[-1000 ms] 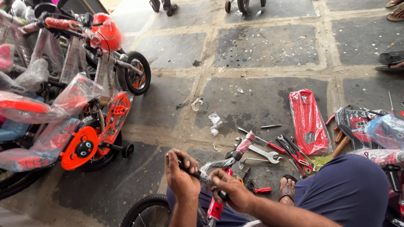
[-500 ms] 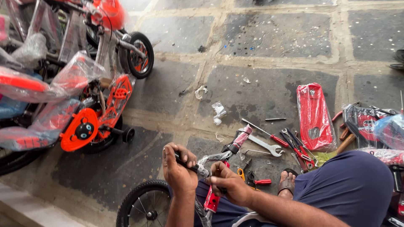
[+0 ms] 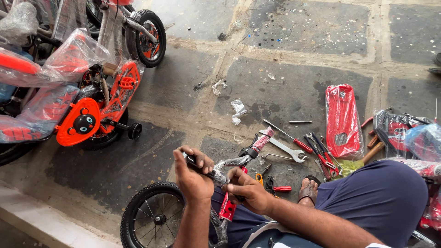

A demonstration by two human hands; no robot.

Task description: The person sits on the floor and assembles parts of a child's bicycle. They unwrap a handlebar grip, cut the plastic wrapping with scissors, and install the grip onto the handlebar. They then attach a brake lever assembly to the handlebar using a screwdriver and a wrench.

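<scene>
Left hand (image 3: 193, 177) wrapped around the black grip of the handlebar (image 3: 234, 161), fingers curled tight over it. Right hand (image 3: 248, 190) just beside, pinched on the bar's middle near the red stem (image 3: 227, 207). Handlebar's long axis running from lower left, inside the left fist, up and to the right, its far plastic-wrapped grip (image 3: 262, 140) pointing away toward the tools. Both hands touching the bar, left hand on the near end, right hand nearer the centre. Small front wheel (image 3: 151, 216) directly below the hands, on the stone floor (image 3: 285, 78). Silver wrench (image 3: 287, 149) and red-handled pliers (image 3: 324, 158) well apart to the right.
</scene>
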